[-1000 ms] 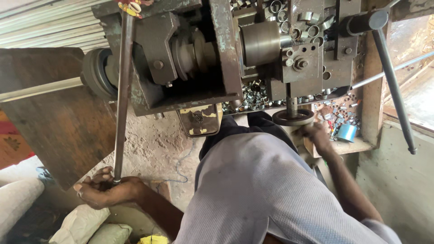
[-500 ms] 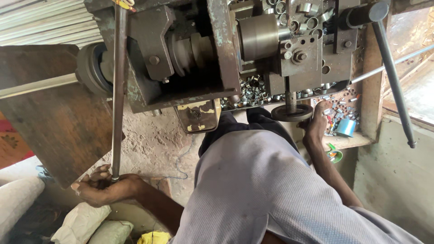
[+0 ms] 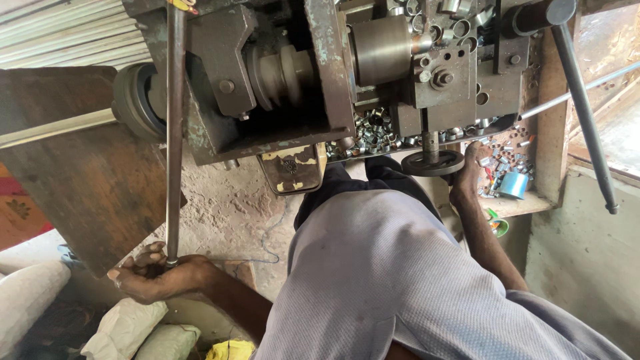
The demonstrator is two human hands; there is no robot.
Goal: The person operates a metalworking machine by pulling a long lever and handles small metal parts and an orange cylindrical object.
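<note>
I look down on a dark metal lathe-like machine (image 3: 280, 80) with a stepped pulley and a round chuck. My left hand (image 3: 157, 277) grips the lower end of a long steel rod (image 3: 175, 133) that runs up to the machine's left side. My right hand (image 3: 470, 175) rests on the rim of a small round handwheel (image 3: 433, 163) under the tool slide, fingers curled around its right edge. Several small shiny metal rings (image 3: 373, 130) lie heaped in the tray below the chuck.
A long lever handle (image 3: 583, 113) slants down at the right. A wooden shelf (image 3: 527, 203) holds loose metal parts and a blue cup (image 3: 513, 185). A brown wooden board (image 3: 87, 193) stands at left. White sacks (image 3: 127, 330) lie by the dirt floor.
My right hand has moved up from below the handwheel onto its right rim. My left hand stays closed on the rod's end. The view has shifted slightly.
</note>
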